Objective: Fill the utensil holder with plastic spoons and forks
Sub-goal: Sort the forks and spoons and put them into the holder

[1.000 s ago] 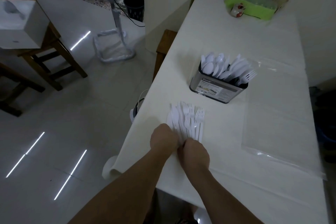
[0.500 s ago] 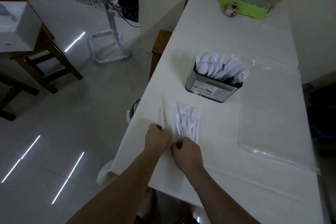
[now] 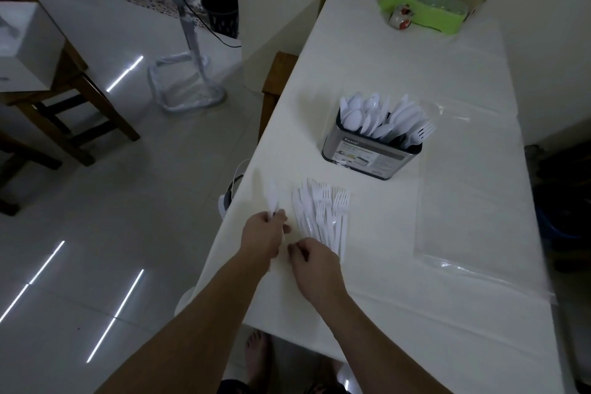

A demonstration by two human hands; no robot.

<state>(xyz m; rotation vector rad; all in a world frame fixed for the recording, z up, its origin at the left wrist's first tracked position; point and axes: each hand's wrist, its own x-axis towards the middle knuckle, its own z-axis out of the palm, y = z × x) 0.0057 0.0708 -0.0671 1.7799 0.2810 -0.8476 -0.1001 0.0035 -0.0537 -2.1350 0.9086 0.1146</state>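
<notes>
I see white plastic forks and spoons on a long bench, and a shiny holder already packed with them.

The utensil holder (image 3: 371, 150) is a smooth metal box with a paper label, and thin white spoons and forks stick up out of it. Nearer to me than the holder lies a flat pile of forks (image 3: 323, 214). My left hand (image 3: 262, 238) pinches one white utensil (image 3: 273, 201), just left of the pile. My right hand (image 3: 315, 261) rests on the near end of the pile with fingers curled; I cannot tell if it grips anything. The bench (image 3: 399, 73) has a pale cloth. A clear plastic bag (image 3: 473, 201) lies right of the holder. A green tray (image 3: 422, 11) sits far behind it. The floor (image 3: 96, 217) is shiny tile.
</notes>
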